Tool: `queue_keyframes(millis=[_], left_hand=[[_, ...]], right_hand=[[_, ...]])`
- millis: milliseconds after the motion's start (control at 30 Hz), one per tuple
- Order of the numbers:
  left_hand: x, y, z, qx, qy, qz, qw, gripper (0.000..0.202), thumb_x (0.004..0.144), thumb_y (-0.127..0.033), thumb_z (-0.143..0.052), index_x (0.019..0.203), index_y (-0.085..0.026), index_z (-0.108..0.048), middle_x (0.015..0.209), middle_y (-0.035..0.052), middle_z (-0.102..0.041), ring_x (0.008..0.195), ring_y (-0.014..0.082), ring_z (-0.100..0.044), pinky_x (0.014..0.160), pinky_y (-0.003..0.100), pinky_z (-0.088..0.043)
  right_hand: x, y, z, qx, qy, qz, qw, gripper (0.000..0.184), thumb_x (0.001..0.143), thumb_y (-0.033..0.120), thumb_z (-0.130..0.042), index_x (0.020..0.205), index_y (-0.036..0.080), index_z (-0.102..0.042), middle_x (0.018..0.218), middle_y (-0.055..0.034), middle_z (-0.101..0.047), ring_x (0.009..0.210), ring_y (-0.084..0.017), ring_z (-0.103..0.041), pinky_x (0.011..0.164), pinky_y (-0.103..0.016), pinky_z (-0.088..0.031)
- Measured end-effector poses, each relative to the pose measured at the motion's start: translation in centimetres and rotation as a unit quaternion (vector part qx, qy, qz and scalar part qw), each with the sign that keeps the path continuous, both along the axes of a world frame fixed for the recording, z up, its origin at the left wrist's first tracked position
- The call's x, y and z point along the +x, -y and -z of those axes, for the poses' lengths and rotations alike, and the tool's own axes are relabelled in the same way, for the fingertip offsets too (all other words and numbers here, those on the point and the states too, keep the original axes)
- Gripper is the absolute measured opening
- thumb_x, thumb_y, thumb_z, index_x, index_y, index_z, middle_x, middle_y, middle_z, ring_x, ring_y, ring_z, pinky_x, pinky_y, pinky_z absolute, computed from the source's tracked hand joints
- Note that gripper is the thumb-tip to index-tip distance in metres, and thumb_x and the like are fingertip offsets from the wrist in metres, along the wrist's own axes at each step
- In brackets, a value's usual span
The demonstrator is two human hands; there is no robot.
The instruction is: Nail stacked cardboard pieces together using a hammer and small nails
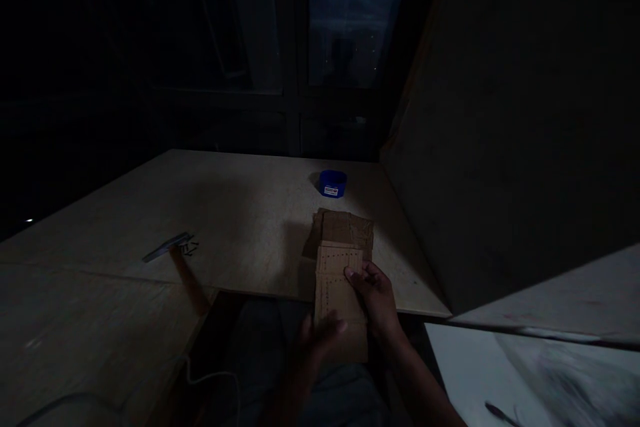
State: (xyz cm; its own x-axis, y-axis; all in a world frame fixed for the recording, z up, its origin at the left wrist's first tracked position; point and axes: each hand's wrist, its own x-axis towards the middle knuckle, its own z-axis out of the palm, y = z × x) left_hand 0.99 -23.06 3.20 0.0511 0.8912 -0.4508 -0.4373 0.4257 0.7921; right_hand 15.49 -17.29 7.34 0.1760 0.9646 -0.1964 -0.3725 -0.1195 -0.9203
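Observation:
A brown cardboard piece (pixel 340 303), with rows of small dark holes near its top and left side, is tilted up at the table's front edge. My right hand (pixel 375 290) is closed on its right edge, the thumb lying on the front face. At the lower left edge, my left hand (pixel 317 340) has its thumb across the cardboard and its other fingers beside the edge, partly hidden. Just beyond lies another, creased cardboard piece (pixel 360 230) on the table.
A blue container (pixel 333 184) with a white label stands farther back on the table (pixel 250 213). To the left lies a hammer (pixel 187 273), its head beside several nails (pixel 187 248). A dark upright panel (pixel 525 147) borders the right side. A pale cable (pixel 215 377) hangs at lower left.

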Motion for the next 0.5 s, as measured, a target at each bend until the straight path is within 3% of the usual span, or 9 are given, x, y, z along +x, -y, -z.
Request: queue_keyframes(millis=[167,333,500], left_hand=[[1.4,0.5,-1.7,0.013,-0.042,0.016,0.999,0.071,0.051,-0.051,-0.09,0.106,-0.011,-0.072,0.101,0.0173,-0.077,0.097,0.0359,-0.072,0.081,0.04,-0.057],[0.5,0.3,-2.9,0.009,-0.088,0.045,0.995,0.067,0.047,-0.048,-0.092,0.099,-0.012,-0.073,0.1,0.0168,-0.077,0.099,0.0361,-0.071,0.081,0.039,-0.057],[0.2,0.5,-4.5,0.051,-0.088,0.092,0.991,0.062,0.047,-0.048,-0.092,0.096,-0.015,-0.074,0.096,0.0135,-0.078,0.097,0.0345,-0.072,0.081,0.038,-0.057]], right_hand=[[0.9,1.6,-0.4,0.012,0.012,0.016,1.0,0.043,0.062,0.053,-0.089,0.08,0.019,-0.069,0.076,-0.0042,-0.075,0.067,-0.022,-0.068,0.063,-0.031,-0.053],[2.0,2.6,-1.9,0.04,-0.03,-0.022,0.999,0.04,0.068,0.048,-0.088,0.092,0.021,-0.071,0.092,-0.0057,-0.078,0.082,-0.024,-0.071,0.077,-0.035,-0.055],[3.6,2.8,-2.6,0.046,0.006,-0.034,0.998,0.044,0.063,0.048,-0.091,0.089,0.018,-0.073,0.085,-0.0065,-0.078,0.08,-0.024,-0.071,0.075,-0.033,-0.053]])
